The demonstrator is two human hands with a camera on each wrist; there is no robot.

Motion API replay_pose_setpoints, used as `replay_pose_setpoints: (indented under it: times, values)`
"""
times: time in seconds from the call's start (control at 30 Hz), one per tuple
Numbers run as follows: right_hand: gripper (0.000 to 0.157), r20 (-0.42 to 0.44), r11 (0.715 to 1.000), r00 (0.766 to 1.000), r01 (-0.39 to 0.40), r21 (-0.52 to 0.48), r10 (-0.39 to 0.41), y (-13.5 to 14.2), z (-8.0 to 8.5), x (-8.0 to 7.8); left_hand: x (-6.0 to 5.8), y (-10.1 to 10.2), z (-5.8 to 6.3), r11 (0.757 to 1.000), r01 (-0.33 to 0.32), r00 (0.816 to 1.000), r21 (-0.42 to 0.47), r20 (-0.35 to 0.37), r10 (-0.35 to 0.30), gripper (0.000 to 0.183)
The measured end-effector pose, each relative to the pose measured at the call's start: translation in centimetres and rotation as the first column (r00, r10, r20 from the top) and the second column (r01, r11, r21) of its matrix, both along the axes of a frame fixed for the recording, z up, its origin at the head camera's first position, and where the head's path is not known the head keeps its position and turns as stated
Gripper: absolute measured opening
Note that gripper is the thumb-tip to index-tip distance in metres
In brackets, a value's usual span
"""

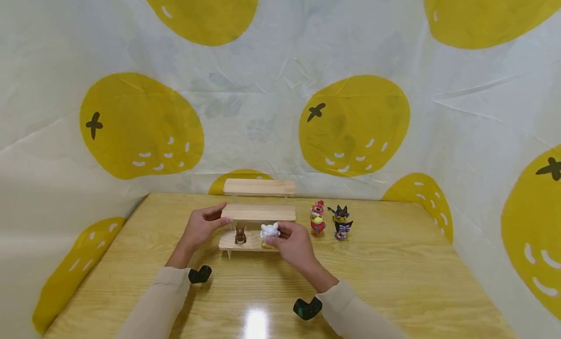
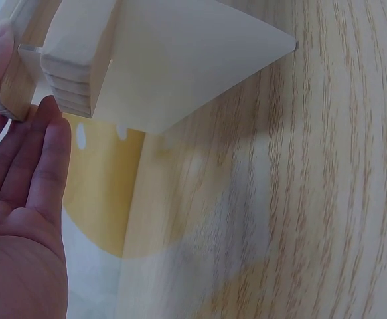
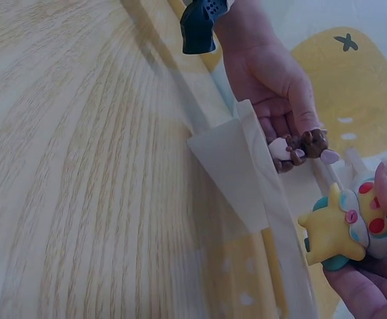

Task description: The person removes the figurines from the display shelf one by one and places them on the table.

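Note:
A wooden three-tier display stand (image 1: 258, 213) with pale side panels stands on the table. My left hand (image 1: 199, 230) holds the left end of its middle tier, thumb on one side and fingers (image 2: 44, 169) on the other in the left wrist view. Between finger and thumb, my right hand (image 1: 298, 245) grips a yellow figurine (image 3: 336, 232) with red cheeks and a white hood. From behind, that hood (image 1: 269, 230) shows white over the right part of the bottom tier. A small brown figurine (image 1: 240, 235) sits on the same tier, towards the left.
Right of the stand, several figurines are grouped on the wooden table (image 1: 394, 266): red and yellow ones (image 1: 317, 217) in one column, dark ones (image 1: 342, 222) in another. Behind the table hangs a pale cloth (image 1: 258, 110) printed with big yellow fruits.

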State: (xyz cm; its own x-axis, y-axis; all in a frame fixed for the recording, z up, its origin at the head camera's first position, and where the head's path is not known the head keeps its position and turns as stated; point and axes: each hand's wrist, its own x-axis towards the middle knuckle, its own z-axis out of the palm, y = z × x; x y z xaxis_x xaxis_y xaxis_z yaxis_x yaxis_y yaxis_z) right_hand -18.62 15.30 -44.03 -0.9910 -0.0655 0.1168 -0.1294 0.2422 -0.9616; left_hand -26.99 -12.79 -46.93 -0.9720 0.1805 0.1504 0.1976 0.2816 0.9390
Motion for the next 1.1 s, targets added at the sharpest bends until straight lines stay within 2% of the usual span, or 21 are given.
replay_pose_setpoints:
  times: [0.2,0.47,0.87,1.1]
  values:
    - [0.038,-0.020,0.999,0.999,0.026,-0.020,-0.026,0.9,0.2,0.3,0.0,0.1,-0.1,1.000,0.008,1.000,0.012,0.000,-0.008,0.062]
    - [0.036,-0.036,0.998,0.999,0.018,-0.053,-0.020,2.1,0.5,0.3,-0.2,0.1,-0.3,1.000,0.003,1.000,0.016,0.004,-0.003,0.061]
    - [0.041,-0.067,0.999,0.998,0.010,-0.037,-0.013,4.4,0.7,0.2,-0.3,0.1,-0.4,1.000,0.002,1.000,0.028,-0.010,-0.002,0.060]
    - [0.045,-0.105,0.999,0.994,-0.027,-0.032,0.023,5.6,0.6,0.1,0.0,-0.1,-0.2,1.000,0.003,1.000,0.027,0.003,-0.003,0.060]
